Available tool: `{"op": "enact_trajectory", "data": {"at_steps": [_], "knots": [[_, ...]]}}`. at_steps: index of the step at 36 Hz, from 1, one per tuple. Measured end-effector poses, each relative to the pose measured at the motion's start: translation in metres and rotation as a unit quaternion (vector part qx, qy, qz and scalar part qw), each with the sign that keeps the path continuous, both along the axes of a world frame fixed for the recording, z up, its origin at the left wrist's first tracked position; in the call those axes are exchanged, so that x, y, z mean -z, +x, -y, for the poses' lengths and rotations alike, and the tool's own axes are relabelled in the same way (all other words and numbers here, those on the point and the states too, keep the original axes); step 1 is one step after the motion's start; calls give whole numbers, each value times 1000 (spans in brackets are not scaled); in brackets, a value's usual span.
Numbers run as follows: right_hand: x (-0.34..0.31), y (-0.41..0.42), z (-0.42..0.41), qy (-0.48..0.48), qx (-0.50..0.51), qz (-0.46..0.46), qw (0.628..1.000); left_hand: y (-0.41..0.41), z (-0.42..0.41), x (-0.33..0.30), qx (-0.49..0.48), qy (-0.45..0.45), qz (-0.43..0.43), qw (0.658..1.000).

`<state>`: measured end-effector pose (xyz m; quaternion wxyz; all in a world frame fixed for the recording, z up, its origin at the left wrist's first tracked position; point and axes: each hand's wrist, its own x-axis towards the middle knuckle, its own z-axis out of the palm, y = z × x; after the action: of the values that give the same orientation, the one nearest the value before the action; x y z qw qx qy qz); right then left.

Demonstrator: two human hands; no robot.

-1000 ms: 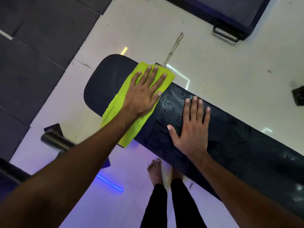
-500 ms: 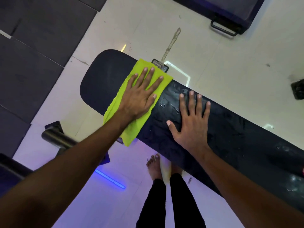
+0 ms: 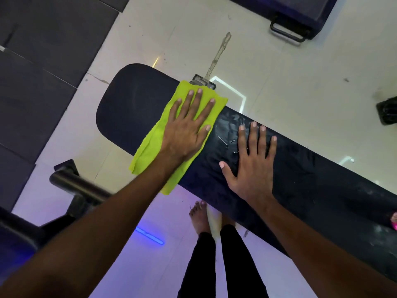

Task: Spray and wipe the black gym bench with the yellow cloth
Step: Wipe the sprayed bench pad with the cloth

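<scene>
Cloth (image 3: 169,134) further left — bench (image 3: 133,108)

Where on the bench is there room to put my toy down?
The rounded end of the bench, beyond the yellow cloth, is bare. The long stretch past the right hand is free too, though it looks wet. The middle is crowded: the left hand presses the cloth, the right hand lies beside it.

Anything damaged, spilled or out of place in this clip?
Yes: the bench has small cuts or scratches in its pad by the right hand. The wet sheen fits spraying. The cloth overhangs the near edge.
</scene>
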<state>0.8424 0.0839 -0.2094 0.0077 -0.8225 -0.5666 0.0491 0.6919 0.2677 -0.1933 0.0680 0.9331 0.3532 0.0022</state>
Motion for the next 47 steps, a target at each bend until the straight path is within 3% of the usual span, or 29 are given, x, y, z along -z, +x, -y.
{"op": "enact_trajectory", "data": {"at_steps": [5, 8, 13, 17, 22, 29, 31, 36, 39, 45, 47], "knots": [[0, -1, -1, 4, 4, -4, 1000, -38, 56, 2, -93, -11, -29, 995], [-1, -2, 0, 5, 1, -6, 1000, -18, 66, 1, -36, -12, -31, 999], [0, 1, 4, 17, -7, -12, 1000, 12, 12, -1, 72, -7, -19, 997], [-1, 5, 7, 15, -16, -15, 1000, -6, 16, -1, -8, 6, -4, 1000], [-4, 2, 10, 15, -7, -22, 1000, -20, 81, 1, -101, -18, -25, 994], [-3, 1, 11, 18, -8, -20, 1000, 18, 17, -3, 76, -5, -18, 997], [-4, 1, 12, 16, -11, -21, 1000, 11, 11, -3, 51, 4, -17, 999], [-7, -1, 22, 5, -12, -23, 1000, -22, 56, 0, -116, -11, -7, 993], [-9, -5, 26, -3, -8, -20, 1000, -17, 98, -1, -148, -21, -26, 988], [-8, 0, 27, -2, -10, -13, 1000, 9, 43, -4, 41, -15, -10, 999], [-11, 5, 26, 5, -5, -11, 1000, 9, 24, -7, 57, -1, -13, 998]]}}
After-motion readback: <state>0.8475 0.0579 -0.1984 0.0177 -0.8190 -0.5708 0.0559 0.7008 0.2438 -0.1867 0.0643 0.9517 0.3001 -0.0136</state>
